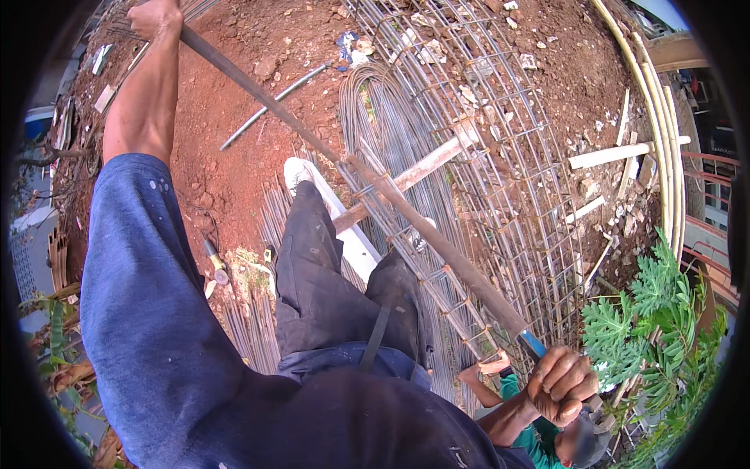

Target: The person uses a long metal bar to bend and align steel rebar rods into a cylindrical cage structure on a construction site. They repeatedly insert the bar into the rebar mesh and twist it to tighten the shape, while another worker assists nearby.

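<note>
A long rusty metal bar point(445, 242) runs diagonally across the view, thinner toward the far left and thicker toward the near right, with a blue section by its near end. My left hand point(158, 19), arm stretched out, is closed round the far end. At the near right my right hand point(561, 384) is closed in a fist round the other end, just past the blue section. Below the bar lies a narrow tied rebar frame point(445, 277). Beside it is a wider rebar cage point(500, 141), with a bundle of bent steel rods point(371, 86) to its left.
A co-worker's hand point(491, 366) touches the narrow frame's near end. A wooden plank point(433, 164) crosses the rods; a white board point(355, 242) lies by my feet. An angle grinder point(215, 262) and metal tube point(273, 108) lie left. Long pale poles point(664, 133) and leafy plants point(652, 313) stand right.
</note>
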The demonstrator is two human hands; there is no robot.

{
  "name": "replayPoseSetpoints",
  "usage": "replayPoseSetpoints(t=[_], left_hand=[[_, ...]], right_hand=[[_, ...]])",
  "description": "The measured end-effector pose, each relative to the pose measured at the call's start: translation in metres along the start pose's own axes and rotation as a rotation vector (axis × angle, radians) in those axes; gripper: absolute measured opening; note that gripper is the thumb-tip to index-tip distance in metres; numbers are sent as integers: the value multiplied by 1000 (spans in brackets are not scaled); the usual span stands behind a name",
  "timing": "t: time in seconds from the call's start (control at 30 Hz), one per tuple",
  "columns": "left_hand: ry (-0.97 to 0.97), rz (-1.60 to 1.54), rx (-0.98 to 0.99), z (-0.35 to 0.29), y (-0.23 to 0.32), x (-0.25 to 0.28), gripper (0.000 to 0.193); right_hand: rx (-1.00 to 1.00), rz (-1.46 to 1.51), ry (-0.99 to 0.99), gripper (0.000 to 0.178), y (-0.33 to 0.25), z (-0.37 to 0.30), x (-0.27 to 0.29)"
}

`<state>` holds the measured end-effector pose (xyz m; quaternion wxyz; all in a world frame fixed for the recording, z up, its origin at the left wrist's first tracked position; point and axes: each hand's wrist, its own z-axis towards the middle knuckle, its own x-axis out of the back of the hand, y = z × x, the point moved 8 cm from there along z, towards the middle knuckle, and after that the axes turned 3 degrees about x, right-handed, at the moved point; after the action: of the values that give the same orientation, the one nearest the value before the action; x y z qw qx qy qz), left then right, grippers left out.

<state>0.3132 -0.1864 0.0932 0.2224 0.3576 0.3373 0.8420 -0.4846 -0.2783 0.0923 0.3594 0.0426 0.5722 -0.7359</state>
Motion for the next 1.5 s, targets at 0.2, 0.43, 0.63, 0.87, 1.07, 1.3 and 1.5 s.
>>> replayPoseSetpoints(t=[0.2, 0.43, 0.63, 0.87, 1.07, 1.3, 1.5], left_hand=[[-27, 141, 30, 19, -10, 9, 39], [-38, -90, -30, -10, -27, 34, 23], [-211, -472, -69, -44, -15, 77, 18], [-633, -728, 72, -210, -63, 195, 32], [-480, -805, 209, -209, -108, 250, 39], [-372, -642, -41, -235, -81, 294, 42], [-310, -632, 107, -240, -123, 306, 39]], right_hand=[[-33, 142, 12, 36, -5, -45, 22], [-437, 348, 138, 47, 26, -2, -39], [-173, -50, -74, 38, 57, 73, -89], [-257, -106, -71, 52, 108, 135, -200], [-189, 89, -963, 50, 84, 118, -304], [-219, -219, -472, 43, 127, 156, -325], [-249, -94, -274, 53, 109, 213, -245]])
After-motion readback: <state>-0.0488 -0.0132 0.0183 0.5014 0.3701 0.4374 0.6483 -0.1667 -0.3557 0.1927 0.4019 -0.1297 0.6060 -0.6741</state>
